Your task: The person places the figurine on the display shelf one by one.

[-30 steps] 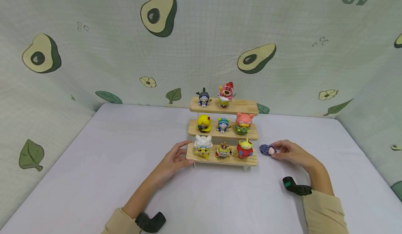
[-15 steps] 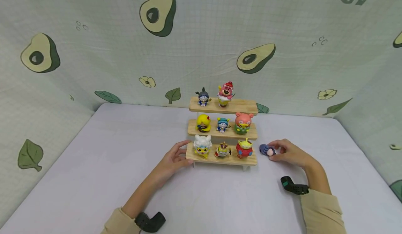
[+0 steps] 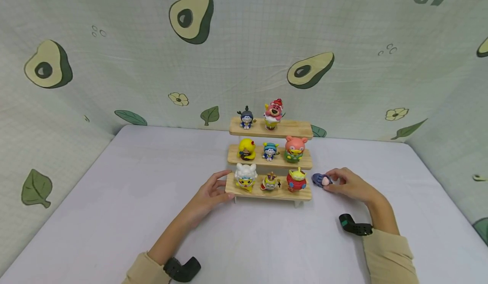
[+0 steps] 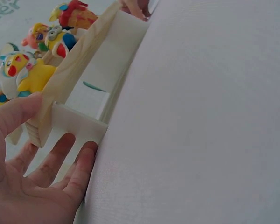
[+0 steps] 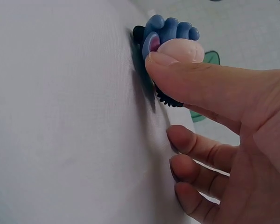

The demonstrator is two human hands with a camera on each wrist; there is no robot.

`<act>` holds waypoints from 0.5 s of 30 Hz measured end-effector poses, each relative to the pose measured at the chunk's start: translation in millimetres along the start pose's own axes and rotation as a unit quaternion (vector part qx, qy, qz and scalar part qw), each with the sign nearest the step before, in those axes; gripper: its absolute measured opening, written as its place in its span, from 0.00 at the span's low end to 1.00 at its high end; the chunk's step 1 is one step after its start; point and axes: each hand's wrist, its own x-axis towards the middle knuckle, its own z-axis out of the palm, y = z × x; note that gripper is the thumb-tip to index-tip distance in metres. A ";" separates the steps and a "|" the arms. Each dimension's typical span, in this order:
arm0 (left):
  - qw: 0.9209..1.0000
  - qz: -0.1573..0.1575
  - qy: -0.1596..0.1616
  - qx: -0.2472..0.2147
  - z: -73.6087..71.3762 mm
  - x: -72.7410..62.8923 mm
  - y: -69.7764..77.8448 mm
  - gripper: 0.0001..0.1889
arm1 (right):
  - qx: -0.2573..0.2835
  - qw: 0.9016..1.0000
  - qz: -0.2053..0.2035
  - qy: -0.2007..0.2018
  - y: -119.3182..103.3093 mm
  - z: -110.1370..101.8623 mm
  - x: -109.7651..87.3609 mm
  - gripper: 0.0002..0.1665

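A three-step wooden display stand [image 3: 273,195] bears several small figurines. At the left end of its lowest step, my left hand [image 3: 211,194] grips the board, thumb at the front corner and fingertips by the white leg [image 4: 79,122]. Right of the stand, my right hand [image 3: 352,185] pinches a small blue figurine [image 3: 320,180] between thumb and forefinger. The right wrist view shows its stubby blue limbs, pink-lined ear, pale pink rounded part [image 5: 184,49] and black fringe; it lies on its side low over the white table. The other right fingers are loosely bent near the cloth.
On the lowest step stand a white-hooded yellow figurine [image 3: 245,178], a crowned one [image 3: 270,183] and a red-clad one [image 3: 296,181]. Three more occupy the middle step. The top step [image 3: 297,128] carries two, left and centre. A patterned curtain [image 3: 244,42] hangs behind.
My right hand has shifted slightly left with the blue figurine, closer to the stand's lowest step. My left hand keeps its hold on the stand's left end.
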 end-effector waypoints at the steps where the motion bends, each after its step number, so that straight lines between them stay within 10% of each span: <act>1: 1.000 -0.001 0.001 0.000 0.2 -0.1 0.3 0.35 | -0.001 1.000 0.000 0.003 -0.2 0.1 0.0 0.27; 15: 1.000 0.012 -0.018 -0.008 -2.0 -0.1 -0.3 0.36 | -0.004 0.999 0.014 0.038 -0.6 -1.1 2.1 0.13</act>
